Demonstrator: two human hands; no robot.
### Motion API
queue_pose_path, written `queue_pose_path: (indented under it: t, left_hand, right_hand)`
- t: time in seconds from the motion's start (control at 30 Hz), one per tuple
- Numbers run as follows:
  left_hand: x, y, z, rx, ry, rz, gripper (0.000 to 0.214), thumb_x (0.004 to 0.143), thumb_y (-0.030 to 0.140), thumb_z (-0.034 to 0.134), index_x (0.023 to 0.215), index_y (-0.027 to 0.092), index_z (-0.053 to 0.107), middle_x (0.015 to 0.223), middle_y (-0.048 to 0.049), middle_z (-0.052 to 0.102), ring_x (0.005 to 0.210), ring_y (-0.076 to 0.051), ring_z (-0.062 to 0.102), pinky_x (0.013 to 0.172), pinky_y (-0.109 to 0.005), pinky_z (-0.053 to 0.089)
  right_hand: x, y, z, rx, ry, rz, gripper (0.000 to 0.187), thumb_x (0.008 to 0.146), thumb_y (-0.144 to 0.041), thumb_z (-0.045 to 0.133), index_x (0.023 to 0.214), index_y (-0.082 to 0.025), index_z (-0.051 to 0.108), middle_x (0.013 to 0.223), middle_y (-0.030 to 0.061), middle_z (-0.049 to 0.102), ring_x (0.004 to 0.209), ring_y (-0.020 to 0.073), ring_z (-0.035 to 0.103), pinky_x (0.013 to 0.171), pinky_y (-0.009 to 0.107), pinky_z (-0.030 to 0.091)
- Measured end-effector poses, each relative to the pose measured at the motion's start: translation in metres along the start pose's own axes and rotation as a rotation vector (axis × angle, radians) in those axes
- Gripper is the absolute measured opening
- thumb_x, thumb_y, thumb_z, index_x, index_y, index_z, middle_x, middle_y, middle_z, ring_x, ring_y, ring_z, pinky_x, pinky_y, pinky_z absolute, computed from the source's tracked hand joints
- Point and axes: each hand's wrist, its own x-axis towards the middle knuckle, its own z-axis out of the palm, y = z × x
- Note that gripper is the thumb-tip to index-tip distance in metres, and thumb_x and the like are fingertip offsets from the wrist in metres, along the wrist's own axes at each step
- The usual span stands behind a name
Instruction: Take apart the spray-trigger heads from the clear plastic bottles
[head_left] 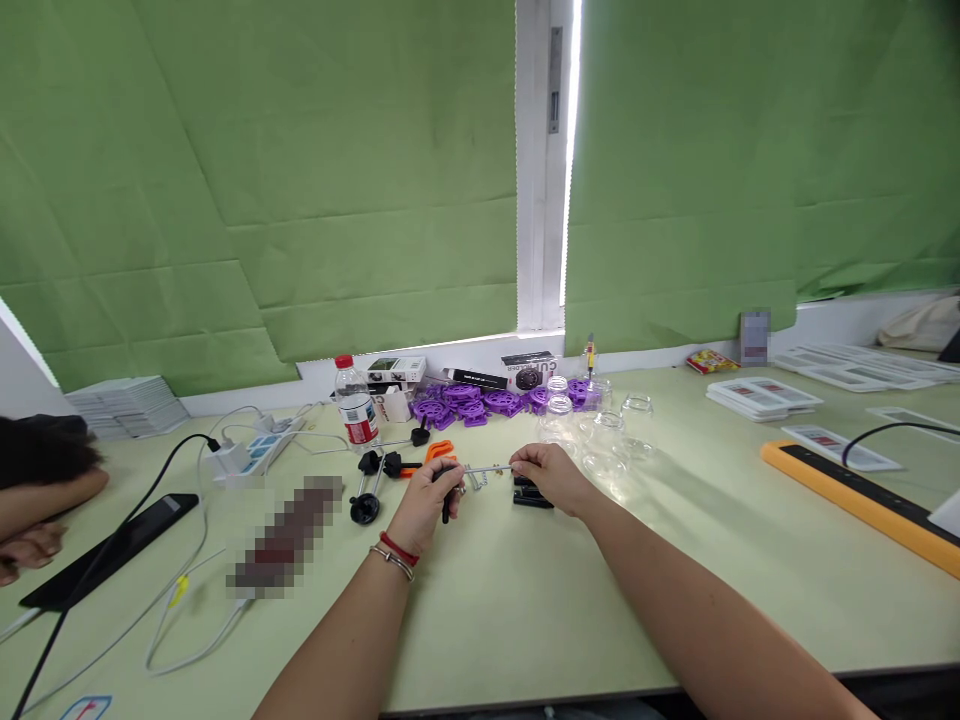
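Both forearms reach to 12 o'clock: left hand (425, 497) grips black handle (447, 497), right hand (546, 475) pinches metal rod (489, 468), axis running 9-to-3 between them.

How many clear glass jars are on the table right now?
4 that I can make out, clustered just beyond the right hand: glass jars at and. They are transparent and overlap, so more may be hidden among them.

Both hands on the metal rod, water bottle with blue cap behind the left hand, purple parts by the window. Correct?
Not quite: in the head view the water bottle has a red cap, not blue. Both the left hand and right hand do hold the metal rod, purple parts by the window.
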Motion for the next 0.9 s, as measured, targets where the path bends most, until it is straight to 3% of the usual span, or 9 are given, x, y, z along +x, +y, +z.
queue_pose_path:
  t: [0.43,0.9]
  left_hand:
    - [0.000,-0.001,0.001,-0.013,-0.012,0.004,0.033,0.070,0.043,0.067,0.081,0.016,0.053,0.069,0.0017,0.054,0.040,-0.005,0.046,0.037,-0.020,0.033]
    - [-0.001,-0.002,0.001,0.002,-0.030,0.000,0.028,0.074,0.042,0.063,0.080,0.016,0.053,0.068,0.0011,0.055,0.041,-0.005,0.047,0.037,-0.019,0.031]
  right_hand:
    - [-0.005,-0.005,0.003,-0.092,-0.023,0.041,0.031,0.080,-0.043,0.048,0.062,-0.019,0.053,0.058,-0.0024,0.051,0.048,0.0096,0.033,0.049,0.024,0.028]
    - [-0.002,0.001,0.009,-0.094,-0.026,0.043,0.037,0.087,-0.048,0.039,0.064,-0.020,0.047,0.054,-0.0039,0.039,0.048,0.0100,0.032,0.048,0.024,0.027]
